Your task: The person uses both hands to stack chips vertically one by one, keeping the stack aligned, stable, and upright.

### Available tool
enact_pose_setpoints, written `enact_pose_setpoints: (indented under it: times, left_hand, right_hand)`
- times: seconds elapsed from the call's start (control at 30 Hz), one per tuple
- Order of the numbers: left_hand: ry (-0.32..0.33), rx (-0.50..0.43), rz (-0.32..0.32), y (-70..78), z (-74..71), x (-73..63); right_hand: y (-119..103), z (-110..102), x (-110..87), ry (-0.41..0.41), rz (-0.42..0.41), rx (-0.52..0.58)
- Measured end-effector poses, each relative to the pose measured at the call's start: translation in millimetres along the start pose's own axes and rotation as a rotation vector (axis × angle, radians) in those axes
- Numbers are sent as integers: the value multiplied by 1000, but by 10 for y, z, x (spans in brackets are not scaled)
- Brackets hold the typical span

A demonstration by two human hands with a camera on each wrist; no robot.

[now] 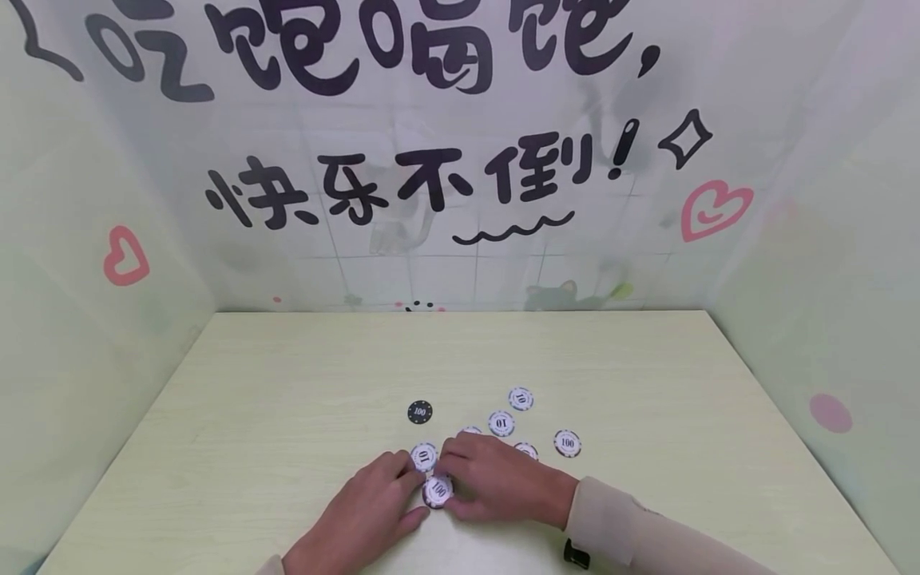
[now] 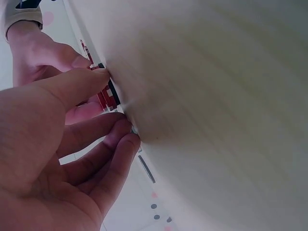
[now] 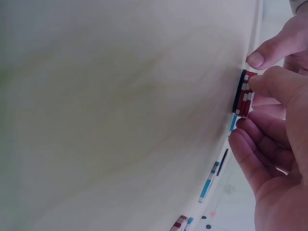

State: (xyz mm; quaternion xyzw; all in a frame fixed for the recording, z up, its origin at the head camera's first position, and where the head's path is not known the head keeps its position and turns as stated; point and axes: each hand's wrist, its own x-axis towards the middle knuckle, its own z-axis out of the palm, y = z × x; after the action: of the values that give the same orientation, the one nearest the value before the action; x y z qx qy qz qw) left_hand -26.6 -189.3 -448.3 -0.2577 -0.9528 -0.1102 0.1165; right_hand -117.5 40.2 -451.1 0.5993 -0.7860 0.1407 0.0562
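Both hands meet around a short stack of poker chips, topped by a white chip marked 100. In the right wrist view the stack shows a black chip at the bottom and red-and-white edges above it. My right hand holds the stack from the right, thumb at the near side and fingers curled at the far side. My left hand bends around its left side, with the thumb close against the chip edges. Just behind the stack, a blue-edged chip marked 10 lies by the fingertips.
A black 100 chip lies farther back. To the right are blue-edged 10 chips, a white 100 chip and two chips partly hidden by the right hand. Printed walls stand around the pale wooden table.
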Motion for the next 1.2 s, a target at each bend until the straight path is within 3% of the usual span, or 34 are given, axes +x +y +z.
enact_pose_setpoints:
  times: [0.33, 0.53, 0.77, 0.87, 1.07, 1.2]
  left_hand:
    - [-19, -4, -2, 9, -5, 21]
    - [-18, -8, 4, 9, 0, 30]
    - [-138, -34, -17, -35, -52, 61]
    - [-160, -41, -28, -75, -89, 104]
    - [-100, -25, -44, -137, -159, 202]
    - [-94, 1, -61, -153, -182, 297]
  right_hand:
    - [-1, -10, -35, -5, 22, 14]
    - [-12, -37, -60, -54, 83, 35]
    - [-47, -48, -100, -113, 166, 31]
    - [-53, -52, -108, -126, 179, 27]
    - [-64, -59, -88, -147, 191, 23]
    - [-63, -61, -73, -146, 203, 29]
